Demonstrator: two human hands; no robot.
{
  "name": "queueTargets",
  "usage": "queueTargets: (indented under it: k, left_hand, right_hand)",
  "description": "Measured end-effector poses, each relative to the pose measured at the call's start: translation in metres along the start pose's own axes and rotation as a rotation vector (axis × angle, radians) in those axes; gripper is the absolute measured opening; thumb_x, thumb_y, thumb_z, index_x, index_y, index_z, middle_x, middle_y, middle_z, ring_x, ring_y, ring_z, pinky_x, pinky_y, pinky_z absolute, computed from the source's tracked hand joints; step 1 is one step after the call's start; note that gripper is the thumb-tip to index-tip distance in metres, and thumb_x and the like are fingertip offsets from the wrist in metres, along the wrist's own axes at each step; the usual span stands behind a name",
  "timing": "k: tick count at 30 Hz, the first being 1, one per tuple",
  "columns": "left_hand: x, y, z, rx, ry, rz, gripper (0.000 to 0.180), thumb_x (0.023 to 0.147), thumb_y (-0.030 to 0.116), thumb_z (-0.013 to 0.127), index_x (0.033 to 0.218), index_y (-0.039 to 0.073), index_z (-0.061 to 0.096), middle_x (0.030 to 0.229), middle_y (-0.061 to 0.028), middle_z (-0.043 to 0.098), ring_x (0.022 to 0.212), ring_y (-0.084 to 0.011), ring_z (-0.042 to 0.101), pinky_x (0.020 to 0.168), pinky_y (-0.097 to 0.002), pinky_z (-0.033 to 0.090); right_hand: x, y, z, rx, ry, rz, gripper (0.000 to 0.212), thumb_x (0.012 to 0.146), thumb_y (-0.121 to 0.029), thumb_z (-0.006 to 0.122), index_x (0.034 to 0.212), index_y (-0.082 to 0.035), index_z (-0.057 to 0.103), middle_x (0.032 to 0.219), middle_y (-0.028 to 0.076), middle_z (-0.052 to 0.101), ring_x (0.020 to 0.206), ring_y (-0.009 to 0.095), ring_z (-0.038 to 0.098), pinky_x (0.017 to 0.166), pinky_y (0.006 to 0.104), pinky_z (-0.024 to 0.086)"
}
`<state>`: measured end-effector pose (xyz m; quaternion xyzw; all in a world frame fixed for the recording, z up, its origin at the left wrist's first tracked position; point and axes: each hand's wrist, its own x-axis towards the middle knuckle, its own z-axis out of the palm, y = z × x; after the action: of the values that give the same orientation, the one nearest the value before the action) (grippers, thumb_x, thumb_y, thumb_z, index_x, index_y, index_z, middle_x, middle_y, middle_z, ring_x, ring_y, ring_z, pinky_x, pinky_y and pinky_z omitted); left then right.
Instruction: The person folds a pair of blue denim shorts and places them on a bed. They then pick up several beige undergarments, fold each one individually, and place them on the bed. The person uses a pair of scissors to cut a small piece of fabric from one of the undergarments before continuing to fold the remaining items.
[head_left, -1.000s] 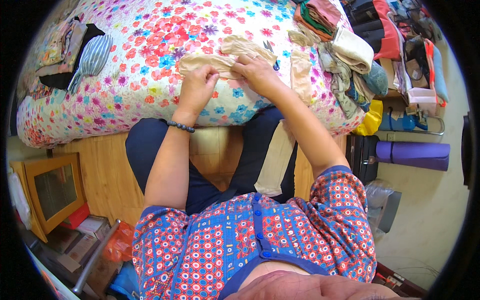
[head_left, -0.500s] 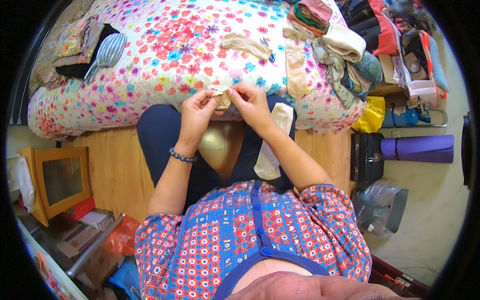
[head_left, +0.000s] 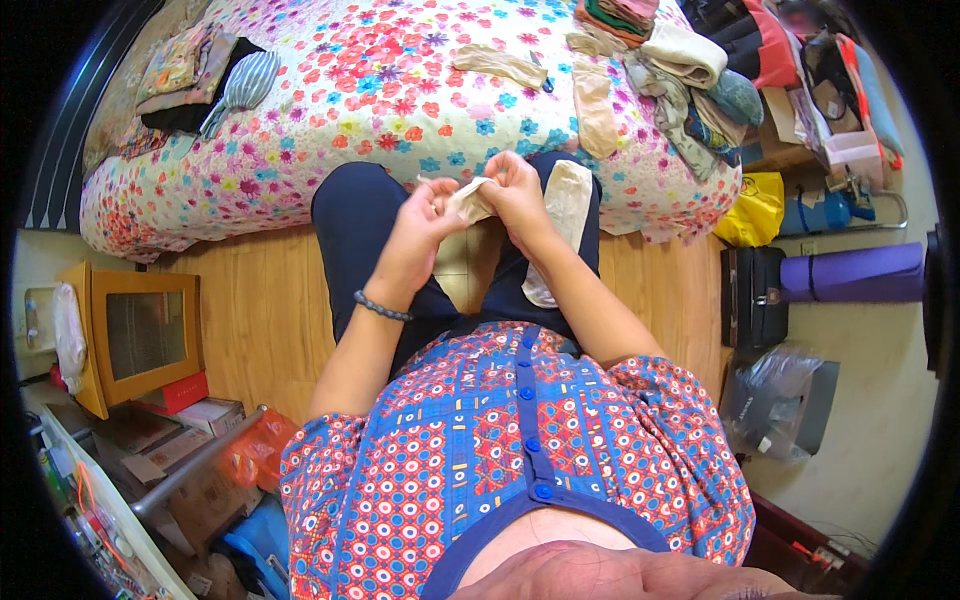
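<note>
Holding beige sock (head_left: 468,202), left hand (head_left: 424,214), right hand (head_left: 516,194) angled inward.

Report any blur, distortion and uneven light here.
Head view: the left hand, at the beige cloth, looks slightly motion-blurred; head view: the bed bows along its near edge, black fills the corners; head view: the floor seems paler near the picture's centre.

we hold a pale beige sock (head_left: 470,202) in the air before us, its thin fabric creased and bunched, the visible part slanting, the rest hidden in our grip.
</note>
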<state>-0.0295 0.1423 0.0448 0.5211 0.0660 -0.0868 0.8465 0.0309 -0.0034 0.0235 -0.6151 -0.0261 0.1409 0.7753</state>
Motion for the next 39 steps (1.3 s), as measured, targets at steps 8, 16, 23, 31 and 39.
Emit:
queueTargets:
  k: [8,16,23,31,39]
  left_hand:
    - [0.017,-0.007,-0.003,0.418,0.398,0.693,0.037,0.082,0.002,0.057,0.117,0.000,0.045,0.083,-0.0026,0.056,0.068,-0.0076,0.051,0.060,-0.0208,0.043]
    - [0.013,0.001,-0.022,0.432,0.432,0.615,0.041,0.076,-0.003,0.061,0.115,0.003,0.050,0.100,-0.0055,0.056,0.086,-0.0118,0.056,0.068,-0.0204,0.047]
    - [-0.004,-0.011,-0.030,0.497,0.109,0.371,0.021,0.077,-0.006,0.053,0.095,0.000,0.061,0.090,-0.0066,0.063,0.083,-0.0154,0.060,0.072,-0.0287,0.050]
    - [-0.041,-0.024,0.002,-0.780,-0.761,-0.308,0.059,0.091,0.037,0.051,0.137,0.008,0.029,0.137,-0.0158,0.037,0.123,-0.0354,0.041,0.088,-0.0661,0.041]
    - [-0.045,-0.006,-0.002,-0.572,-0.573,-0.276,0.083,0.081,0.064,0.041,0.144,0.015,0.017,0.143,-0.0109,0.032,0.131,-0.0289,0.033,0.091,-0.0655,0.037]
  right_hand:
    - [-0.067,-0.008,0.054,-0.738,0.033,-0.531,0.017,0.074,-0.006,0.064,0.090,-0.005,0.056,0.069,0.017,0.060,0.070,0.034,0.063,0.061,0.0410,0.048]
    - [-0.070,-0.010,0.047,-0.486,-0.269,-0.669,0.011,0.079,-0.005,0.062,0.076,0.002,0.053,0.083,0.010,0.054,0.077,0.019,0.052,0.071,0.0268,0.041]
    - [-0.049,-0.012,0.028,0.314,-0.188,-0.148,0.017,0.090,-0.019,0.058,0.080,-0.006,0.058,0.073,-0.003,0.056,0.068,0.004,0.050,0.061,0.0207,0.041]
    - [-0.034,0.041,0.011,0.374,-0.376,0.243,0.019,0.088,-0.025,0.056,0.097,-0.010,0.064,0.095,0.004,0.065,0.090,0.022,0.061,0.081,0.0346,0.049]
    - [-0.041,0.005,0.001,0.477,-0.201,0.326,0.029,0.095,-0.032,0.047,0.095,-0.008,0.064,0.090,0.002,0.064,0.081,0.011,0.060,0.073,0.0268,0.048]
